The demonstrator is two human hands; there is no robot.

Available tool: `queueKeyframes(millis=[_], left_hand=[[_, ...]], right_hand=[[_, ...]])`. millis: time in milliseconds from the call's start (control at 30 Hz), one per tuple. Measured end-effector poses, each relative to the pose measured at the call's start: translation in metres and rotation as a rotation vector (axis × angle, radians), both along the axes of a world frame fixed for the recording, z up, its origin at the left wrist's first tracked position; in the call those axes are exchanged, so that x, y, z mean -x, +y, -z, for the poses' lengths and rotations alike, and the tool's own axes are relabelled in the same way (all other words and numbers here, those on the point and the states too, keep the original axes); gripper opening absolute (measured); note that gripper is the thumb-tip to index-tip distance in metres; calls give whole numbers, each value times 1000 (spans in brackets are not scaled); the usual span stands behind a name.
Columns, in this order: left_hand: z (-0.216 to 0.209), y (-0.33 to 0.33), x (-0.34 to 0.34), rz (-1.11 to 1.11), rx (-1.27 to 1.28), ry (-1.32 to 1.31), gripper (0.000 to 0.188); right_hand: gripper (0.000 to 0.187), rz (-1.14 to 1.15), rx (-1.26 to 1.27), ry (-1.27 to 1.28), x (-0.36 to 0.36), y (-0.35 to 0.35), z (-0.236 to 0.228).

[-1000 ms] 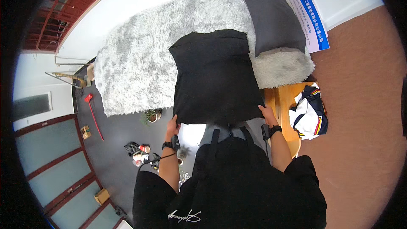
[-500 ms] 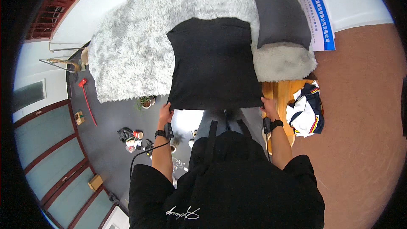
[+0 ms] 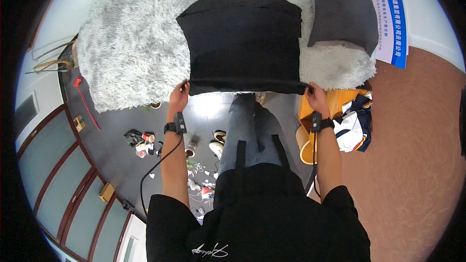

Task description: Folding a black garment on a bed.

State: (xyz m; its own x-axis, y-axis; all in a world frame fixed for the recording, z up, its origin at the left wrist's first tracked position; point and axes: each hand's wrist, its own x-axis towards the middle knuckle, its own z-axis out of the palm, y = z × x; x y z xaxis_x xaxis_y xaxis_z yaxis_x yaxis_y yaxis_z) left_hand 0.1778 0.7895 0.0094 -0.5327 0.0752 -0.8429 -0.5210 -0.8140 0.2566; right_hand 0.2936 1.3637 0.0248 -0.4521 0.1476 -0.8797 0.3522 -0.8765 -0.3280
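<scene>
A black shirt (image 3: 245,43) lies spread on the grey-white furry cover (image 3: 131,39) in front of me. Its near edge is turned up into a narrow folded band running from side to side. My left hand (image 3: 178,96) is closed on the left near corner of the shirt, fingers pinching the cloth. At the opposite corner, my right hand (image 3: 317,98) pinches the other end of the band. Between the two hands the folded edge is stretched almost straight.
A dark grey cushion (image 3: 342,14) rests on the cover at the right, beside a blue-and-white printed sheet (image 3: 395,24). Navy-and-white clothing (image 3: 354,126) lies on a wooden stand (image 3: 335,102) by a yellow bin (image 3: 307,150). Shoes (image 3: 217,145) and litter lie on the floor.
Both hands have moved slightly up and outward in the picture, still gripping the corners. The shirt's near edge, flat before, is now turned into a band. My body leans closer to the cover.
</scene>
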Motion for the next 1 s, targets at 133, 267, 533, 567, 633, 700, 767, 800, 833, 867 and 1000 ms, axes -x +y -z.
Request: queueKeyframes(millis=[133,267,533,567,633,700,767,800,833,867,1000], left_hand=[[25,17,66,-68,-40,-103,27],[61,38,103,261,629,-18,35],[53,65,102,1286,1703,834,42],[49,64,105,1355,1700,818,46],[43,61,110,1363,1721,847,47],[44,58,116,1386,1733,854,48],[47,54,119,1340,1731,857,39],[49,52,121,1320,1732,850,39],[50,50,123,1374,1747,884,34],[51,47,125,1445,1761,886,29],[51,40,134,1316,1645,875,24]], right_hand=[[14,108,19,-60,60,2,27],[26,125,-156,27,105,-1,50],[55,-1252,-1531,51,129,-47,60],[56,-1249,-1467,-5,134,-52,58],[57,-1242,-1552,45,141,-58,52],[59,-1227,-1634,70,147,-60,49],[55,-1285,-1724,152,150,-59,49],[55,-1280,-1734,152,150,-57,50],[49,-1384,-1750,95,150,-55,52],[44,-1489,-1762,39,149,-52,54],[23,-1329,-1684,51,156,-30,59]])
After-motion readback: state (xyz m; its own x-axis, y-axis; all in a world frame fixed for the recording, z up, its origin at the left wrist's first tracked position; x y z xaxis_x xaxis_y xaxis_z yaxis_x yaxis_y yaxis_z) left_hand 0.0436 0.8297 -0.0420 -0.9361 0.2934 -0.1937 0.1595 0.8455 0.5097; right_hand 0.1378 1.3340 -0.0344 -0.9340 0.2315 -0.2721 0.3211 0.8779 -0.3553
